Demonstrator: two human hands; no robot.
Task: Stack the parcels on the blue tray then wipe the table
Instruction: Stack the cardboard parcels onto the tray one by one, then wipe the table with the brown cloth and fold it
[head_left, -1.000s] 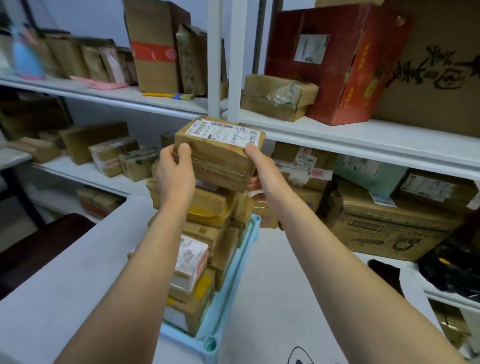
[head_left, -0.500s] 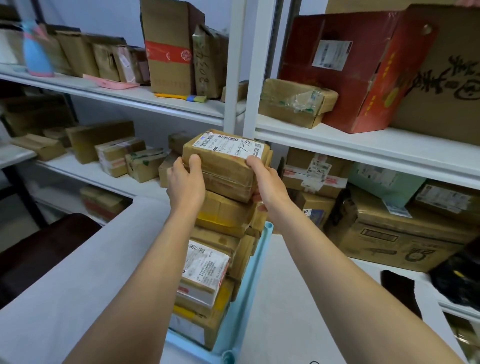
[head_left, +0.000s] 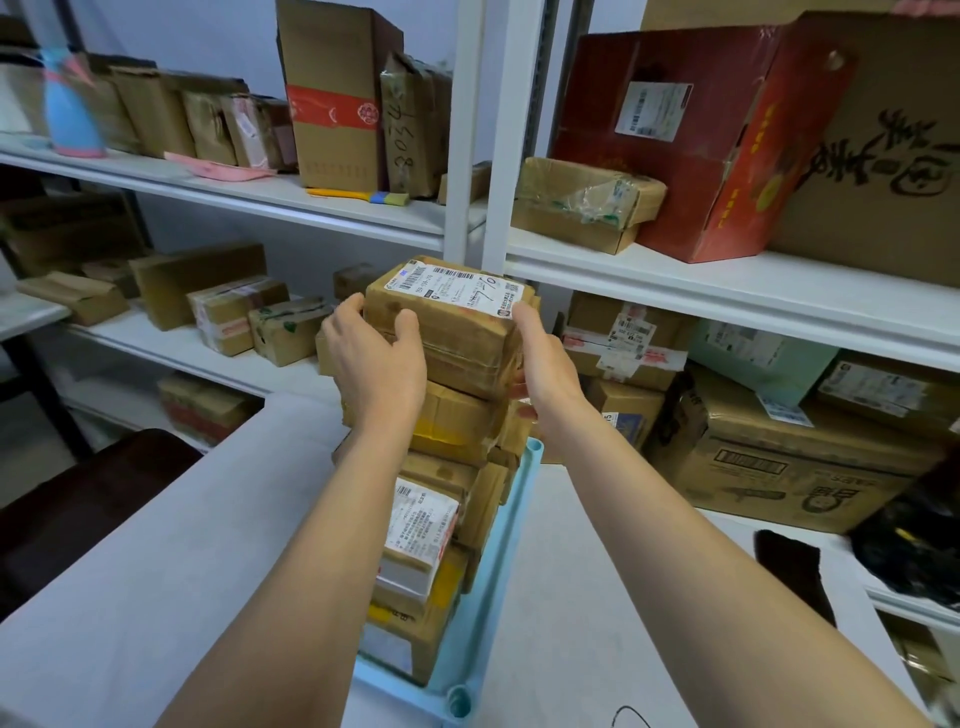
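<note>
Parcel (head_left: 447, 322) has come down from mid-air onto the stack on the blue tray (head_left: 506, 561). Left hand (head_left: 376, 364) and right hand (head_left: 540, 364) still grip its sides, fingers closed on it; stacking looks nearly finished, the table (head_left: 145, 597) unwiped

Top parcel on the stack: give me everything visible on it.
The top parcel is a brown cardboard box wrapped in clear tape, its white shipping label with barcodes and handwritten digits facing up. It sits slightly tilted on the stack of parcels in the blue tray. The left hand and right hand grip opposite sides.
</note>
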